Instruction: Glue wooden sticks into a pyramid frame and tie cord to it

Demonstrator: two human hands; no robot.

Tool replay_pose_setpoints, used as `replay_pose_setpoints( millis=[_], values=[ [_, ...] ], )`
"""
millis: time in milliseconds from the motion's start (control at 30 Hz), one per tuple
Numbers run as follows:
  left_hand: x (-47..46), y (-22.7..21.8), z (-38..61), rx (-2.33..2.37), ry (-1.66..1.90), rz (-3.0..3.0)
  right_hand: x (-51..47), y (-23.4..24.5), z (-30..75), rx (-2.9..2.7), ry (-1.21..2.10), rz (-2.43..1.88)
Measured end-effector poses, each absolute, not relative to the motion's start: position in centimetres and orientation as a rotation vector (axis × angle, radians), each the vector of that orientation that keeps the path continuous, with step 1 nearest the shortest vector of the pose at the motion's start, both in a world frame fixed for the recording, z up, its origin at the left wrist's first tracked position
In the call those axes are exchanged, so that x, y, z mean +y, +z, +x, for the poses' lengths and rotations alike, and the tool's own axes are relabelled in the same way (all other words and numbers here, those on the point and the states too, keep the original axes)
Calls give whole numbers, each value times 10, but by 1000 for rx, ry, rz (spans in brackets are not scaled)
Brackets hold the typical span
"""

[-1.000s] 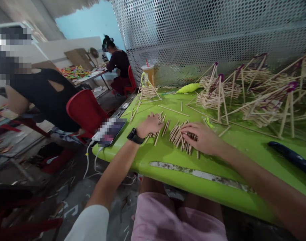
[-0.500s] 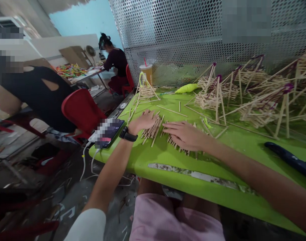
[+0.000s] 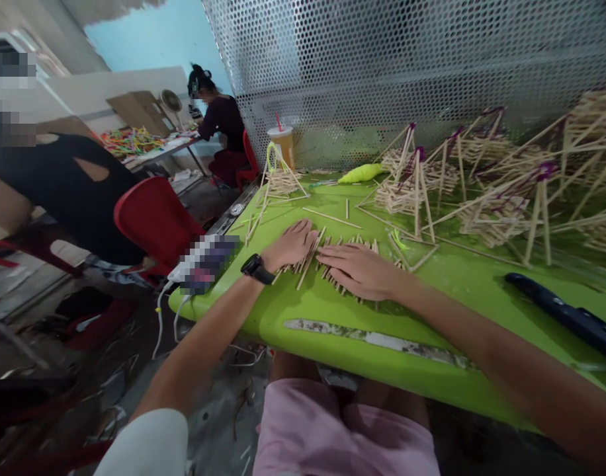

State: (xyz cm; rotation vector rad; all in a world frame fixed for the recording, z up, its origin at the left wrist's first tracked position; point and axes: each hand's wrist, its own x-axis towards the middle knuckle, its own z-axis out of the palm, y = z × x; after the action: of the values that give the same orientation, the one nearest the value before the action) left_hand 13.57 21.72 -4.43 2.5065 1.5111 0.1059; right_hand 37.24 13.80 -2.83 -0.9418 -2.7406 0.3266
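Both my hands lie flat on a spread of short wooden sticks (image 3: pixel 310 259) on the green table (image 3: pixel 432 297). My left hand (image 3: pixel 290 244), with a black watch on the wrist, presses the left part of the sticks, fingers stretched out. My right hand (image 3: pixel 360 270) lies palm down over the right part, fingers pointing left and almost touching the left hand. Neither hand grips anything.
Several stick-built pyramid frames (image 3: pixel 486 192) crowd the back and right of the table. A drink cup (image 3: pixel 283 144), a phone (image 3: pixel 208 261) on a cable, and a dark tool (image 3: pixel 561 314) are here too. A seated person on a red chair (image 3: pixel 154 221) is at left; another sits farther back.
My right hand has slid left over the sticks and flattened, closing the gap to my left hand. The loose sticks are gathered closer together.
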Motion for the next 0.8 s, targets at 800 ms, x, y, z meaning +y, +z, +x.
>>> replay_pose_setpoints(
  millis=[800],
  values=[
    [188, -43, 127, 1568, 11, 2505, 136, -38, 372, -2749, 379, -925]
  ],
)
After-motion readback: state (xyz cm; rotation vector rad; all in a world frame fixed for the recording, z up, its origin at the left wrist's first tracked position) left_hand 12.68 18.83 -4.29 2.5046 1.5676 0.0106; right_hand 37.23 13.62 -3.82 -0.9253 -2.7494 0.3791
